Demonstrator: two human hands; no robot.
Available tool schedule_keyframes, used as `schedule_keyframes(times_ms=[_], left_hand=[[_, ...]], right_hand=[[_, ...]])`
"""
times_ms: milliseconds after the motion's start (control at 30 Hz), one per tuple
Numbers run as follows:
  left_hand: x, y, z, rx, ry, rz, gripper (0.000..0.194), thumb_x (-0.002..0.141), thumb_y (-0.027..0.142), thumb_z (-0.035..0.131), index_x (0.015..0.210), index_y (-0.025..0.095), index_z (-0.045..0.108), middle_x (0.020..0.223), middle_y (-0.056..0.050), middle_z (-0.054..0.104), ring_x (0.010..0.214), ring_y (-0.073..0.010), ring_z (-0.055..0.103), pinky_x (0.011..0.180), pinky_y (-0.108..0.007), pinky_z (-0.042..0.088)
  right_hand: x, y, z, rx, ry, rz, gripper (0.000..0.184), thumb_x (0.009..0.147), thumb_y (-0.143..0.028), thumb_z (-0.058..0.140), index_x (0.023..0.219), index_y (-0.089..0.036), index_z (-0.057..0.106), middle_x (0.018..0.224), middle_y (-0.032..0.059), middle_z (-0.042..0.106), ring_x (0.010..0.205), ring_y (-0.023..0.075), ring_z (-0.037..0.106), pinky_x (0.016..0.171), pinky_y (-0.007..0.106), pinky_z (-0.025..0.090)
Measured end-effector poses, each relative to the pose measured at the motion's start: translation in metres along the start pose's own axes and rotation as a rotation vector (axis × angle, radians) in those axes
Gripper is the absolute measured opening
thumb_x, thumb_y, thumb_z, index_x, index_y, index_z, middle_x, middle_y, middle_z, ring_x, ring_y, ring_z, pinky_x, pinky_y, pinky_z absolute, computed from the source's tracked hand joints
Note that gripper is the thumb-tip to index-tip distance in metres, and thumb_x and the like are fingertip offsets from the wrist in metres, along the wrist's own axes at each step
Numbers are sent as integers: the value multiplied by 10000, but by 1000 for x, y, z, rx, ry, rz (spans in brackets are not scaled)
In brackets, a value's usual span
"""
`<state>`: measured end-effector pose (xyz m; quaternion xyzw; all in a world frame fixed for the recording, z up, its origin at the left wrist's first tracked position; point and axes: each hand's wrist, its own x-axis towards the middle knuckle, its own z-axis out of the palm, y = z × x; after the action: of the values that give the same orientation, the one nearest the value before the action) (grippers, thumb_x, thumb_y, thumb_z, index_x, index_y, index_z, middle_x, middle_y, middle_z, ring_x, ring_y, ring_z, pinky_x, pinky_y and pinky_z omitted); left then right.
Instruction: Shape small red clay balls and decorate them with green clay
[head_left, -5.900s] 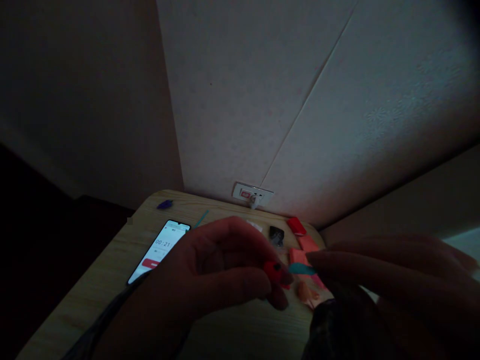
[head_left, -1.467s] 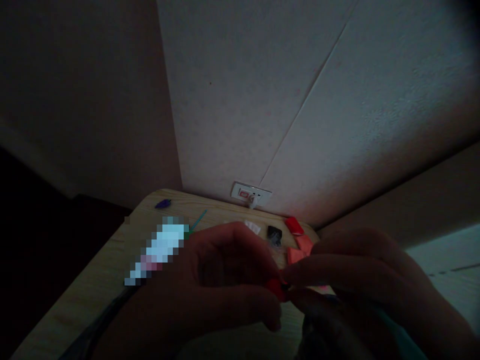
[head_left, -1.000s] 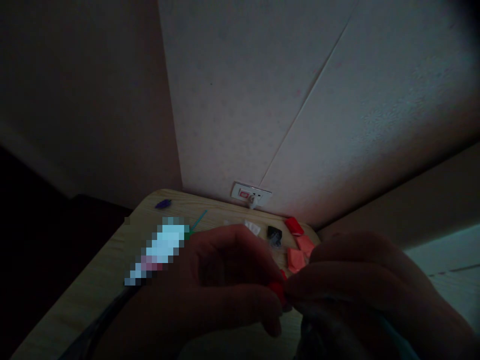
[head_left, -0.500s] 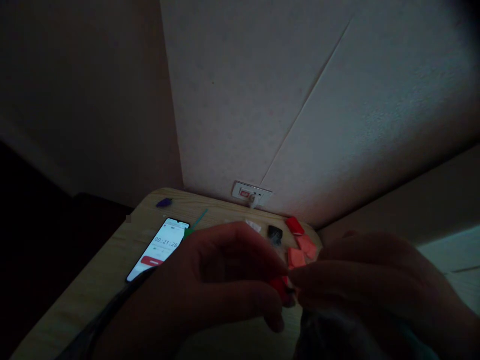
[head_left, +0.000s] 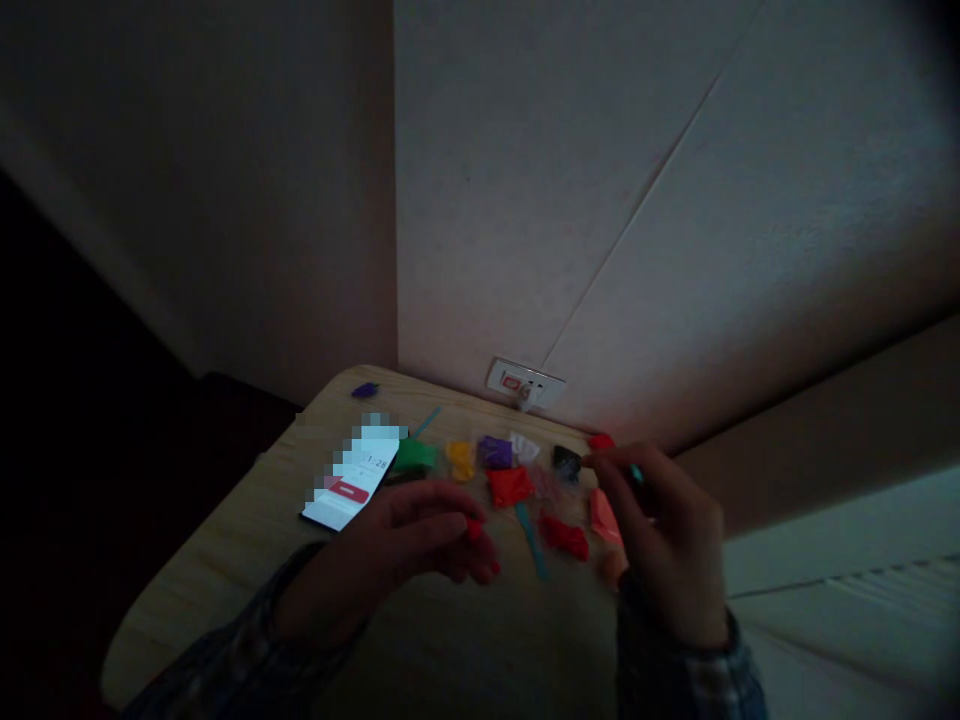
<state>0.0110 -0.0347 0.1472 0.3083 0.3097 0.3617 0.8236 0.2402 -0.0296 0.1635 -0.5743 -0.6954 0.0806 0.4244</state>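
Note:
In my left hand (head_left: 405,540), a small red lump that looks like modelling clay (head_left: 473,528) sits between the thumb and fingers. My right hand (head_left: 667,540) is raised at the right with thumb and forefinger drawn together. A bit of a teal piece (head_left: 636,474) shows among its fingers; the rest is hidden. Those fingertips are close to a black clay packet (head_left: 568,462), and I cannot tell whether they touch it. Between the hands lie red packets (head_left: 509,486) (head_left: 566,537) and a flat teal strip (head_left: 532,545).
Green (head_left: 417,457), yellow (head_left: 460,460), purple (head_left: 495,451) and white (head_left: 525,448) packets lie along the back. A lit phone (head_left: 352,480) is at the left of the wooden table (head_left: 172,600). Behind it is a small purple piece (head_left: 365,391). A wall socket (head_left: 525,383) holds a plug.
My hands have come apart: the right moved away from the red lump toward the black packet, while the left lowered and kept the lump. The view shifted, uncovering more packets.

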Motion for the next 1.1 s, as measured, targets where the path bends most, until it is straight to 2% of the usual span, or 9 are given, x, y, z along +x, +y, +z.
schedule_keyframes(times_ms=[67,133,200,300,500,733,1100], left_hand=[[0,-11,-7,-34,30,-68,220,681,306,776,788,152,661,709,-23,744,635,-126,686,580,-184,476],[-1,-17,-10,-45,62,-101,235,673,295,786,800,153,650,724,-21,746,646,-120,688,596,-182,475],[-2,-20,-10,-40,77,-124,247,672,289,789,817,156,640,738,-17,746,657,-115,688,609,-182,474],[1,-21,-8,-11,69,-140,269,656,293,798,809,157,624,754,-15,746,665,-117,686,610,-188,471],[23,-31,-18,123,71,-139,273,648,285,802,779,138,614,763,-22,739,694,-126,679,634,-208,470],[33,-40,-28,51,90,-162,316,584,306,839,766,134,647,702,-2,707,646,-116,648,639,-223,469],[47,-49,-32,23,248,-261,423,445,291,890,768,123,673,661,-5,696,611,-117,627,623,-233,462]], right_hand=[[-9,24,16,17,34,59,185,870,-332,526,790,-198,625,729,13,645,658,149,586,566,248,436],[-20,43,32,20,14,87,223,872,-357,509,792,-185,626,740,30,662,672,164,606,586,262,461],[-30,55,45,25,-46,102,249,880,-367,482,815,-183,637,732,36,670,644,171,611,586,277,474],[-42,65,56,36,-64,102,252,865,-378,490,849,-182,647,801,63,693,741,204,639,662,313,502],[-55,73,54,47,-104,132,238,866,-357,483,797,-189,636,739,52,678,662,184,634,583,282,490],[-60,76,57,66,-143,147,212,861,-315,478,787,-187,630,716,42,672,641,167,634,564,252,490],[-58,76,56,45,-176,173,202,861,-301,468,797,-188,623,736,53,687,666,178,644,582,264,500]])
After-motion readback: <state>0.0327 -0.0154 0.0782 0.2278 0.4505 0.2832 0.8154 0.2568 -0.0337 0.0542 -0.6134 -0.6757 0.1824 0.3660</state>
